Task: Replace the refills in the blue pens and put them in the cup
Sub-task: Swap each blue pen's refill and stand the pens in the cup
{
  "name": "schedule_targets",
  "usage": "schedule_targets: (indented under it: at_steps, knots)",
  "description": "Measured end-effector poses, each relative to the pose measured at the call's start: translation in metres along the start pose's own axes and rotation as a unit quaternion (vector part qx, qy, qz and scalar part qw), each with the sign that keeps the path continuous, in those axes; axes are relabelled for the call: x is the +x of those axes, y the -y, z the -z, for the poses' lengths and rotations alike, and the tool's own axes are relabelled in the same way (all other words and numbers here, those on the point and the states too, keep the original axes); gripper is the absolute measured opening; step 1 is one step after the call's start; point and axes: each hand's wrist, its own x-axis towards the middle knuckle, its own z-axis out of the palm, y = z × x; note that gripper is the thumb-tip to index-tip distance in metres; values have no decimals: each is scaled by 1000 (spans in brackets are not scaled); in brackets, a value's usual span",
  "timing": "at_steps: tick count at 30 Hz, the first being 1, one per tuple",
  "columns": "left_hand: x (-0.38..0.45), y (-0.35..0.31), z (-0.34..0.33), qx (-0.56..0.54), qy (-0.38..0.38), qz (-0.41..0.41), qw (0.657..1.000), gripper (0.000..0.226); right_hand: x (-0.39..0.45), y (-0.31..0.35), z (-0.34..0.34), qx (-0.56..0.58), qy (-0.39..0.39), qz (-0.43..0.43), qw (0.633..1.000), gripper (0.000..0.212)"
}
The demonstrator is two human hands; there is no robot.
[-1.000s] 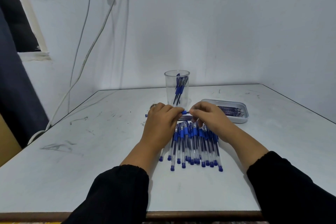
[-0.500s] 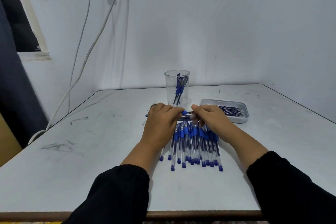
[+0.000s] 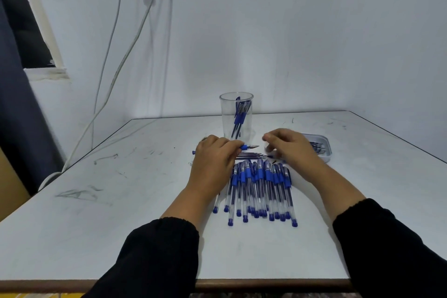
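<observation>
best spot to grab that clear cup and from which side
Judging by the picture, grip the clear cup around its upper wall from the left: it stands upright, pens lean toward its right side, and the tray and right hand crowd the right.

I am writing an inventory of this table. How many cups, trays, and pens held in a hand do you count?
Clear cup: 1
Tray: 1
Pen held in the left hand: 1
Total: 3
The pens in the pile overlap too much to count.
</observation>
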Motion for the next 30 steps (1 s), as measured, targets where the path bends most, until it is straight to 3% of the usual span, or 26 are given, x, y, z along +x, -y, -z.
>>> schedule_targets:
  at_steps: [3,6,10,21,26,30]
  knots:
    - [0,0,0,-2,5,1,1000,25,5,-11,19,-134,-57,-9,989,9]
    - [-1,-1,0,-1,9,3,1000,25,6,-19,28,-329,-36,-28,943,11]
    - [-1,0,0,5,7,4,1000,24,5,-24,25,-405,-26,-17,914,13]
    - [0,1,0,9,7,3,1000,22,4,-24,21,-423,-41,4,905,7]
    - [1,3,0,18,1,16,1000,22,0,-11,18,-259,-22,54,964,8]
    - [1,2,2,26,17,37,999,25,-2,-6,10,-221,-2,87,971,8]
